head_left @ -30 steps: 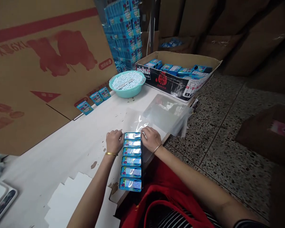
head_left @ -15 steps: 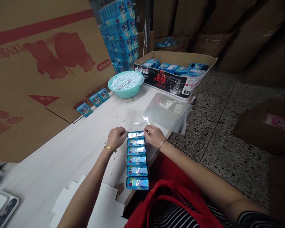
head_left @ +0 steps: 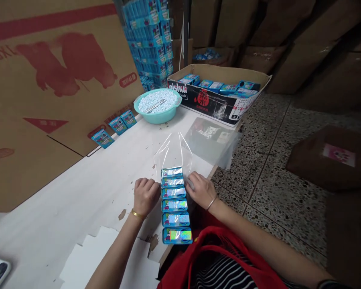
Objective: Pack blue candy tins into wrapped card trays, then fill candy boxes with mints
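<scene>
A row of several small blue tins (head_left: pixel 174 206) with shiny labels stretches from the table edge toward the middle of the table. A clear plastic bag (head_left: pixel 173 150) surrounds the far end of the row, its loose end sticking out beyond the tins. On the row's left side, my left hand (head_left: pixel 146 196) is closed, fingers curled at the bag's edge. Across from it, my right hand (head_left: pixel 201 190) pinches the bag on the right side. The film between the fingers is mostly hidden.
A turquoise basin (head_left: pixel 160 116) of small pale pellets stands farther back beside a carton (head_left: pixel 210 106) of blue packs. Flat clear bags (head_left: pixel 209 140) lie at the table's right edge. Small blue packets (head_left: pixel 118 125) lean against a big cardboard box (head_left: pixel 63 132) on the left. White card sheets (head_left: pixel 87 251) lie nearby.
Both hands have moved from the far end of the row toward me along its sides. The bag has come with them over the tins, and its far end now stands raised.
</scene>
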### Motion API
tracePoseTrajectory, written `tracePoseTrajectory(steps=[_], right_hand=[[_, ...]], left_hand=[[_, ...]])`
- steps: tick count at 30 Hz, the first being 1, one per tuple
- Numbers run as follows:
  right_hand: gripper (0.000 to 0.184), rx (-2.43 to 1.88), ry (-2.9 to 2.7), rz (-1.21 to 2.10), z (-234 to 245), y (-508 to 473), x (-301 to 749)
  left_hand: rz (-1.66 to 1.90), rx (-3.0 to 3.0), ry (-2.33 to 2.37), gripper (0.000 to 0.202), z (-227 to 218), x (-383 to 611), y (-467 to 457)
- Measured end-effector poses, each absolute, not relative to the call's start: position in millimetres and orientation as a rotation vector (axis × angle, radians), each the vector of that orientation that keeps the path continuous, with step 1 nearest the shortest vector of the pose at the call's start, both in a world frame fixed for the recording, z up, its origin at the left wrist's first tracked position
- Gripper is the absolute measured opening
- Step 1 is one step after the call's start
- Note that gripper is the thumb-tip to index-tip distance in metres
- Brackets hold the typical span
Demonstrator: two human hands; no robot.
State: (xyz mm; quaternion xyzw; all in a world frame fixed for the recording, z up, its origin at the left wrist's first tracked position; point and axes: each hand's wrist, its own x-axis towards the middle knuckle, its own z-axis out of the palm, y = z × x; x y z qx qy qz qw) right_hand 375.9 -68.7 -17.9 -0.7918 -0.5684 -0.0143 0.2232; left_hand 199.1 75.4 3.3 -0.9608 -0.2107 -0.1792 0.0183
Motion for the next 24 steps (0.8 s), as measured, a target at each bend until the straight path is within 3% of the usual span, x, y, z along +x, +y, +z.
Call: tracePoseTrajectory(steps=[3,10,24], right_hand=[[0.017,-2.363,-1.429,0.12,-26.5,-64.6,377.2],[0.022,-2.523,-1.453,0.254,-36.3,-57.7,375.3],[0.013,-1.755,-2.215,0.515,-39.7,-133.5,347.9]], left_hand=[[-0.531,-2.992,-0.845,0.017,-11.2,203.9,75.2],[-0.443,-3.041,-1.083,0.029,-27.9,210.6,73.8],[-0.258,-3.323,-0.729,0.021,-1.5,112.9,-37.7]])
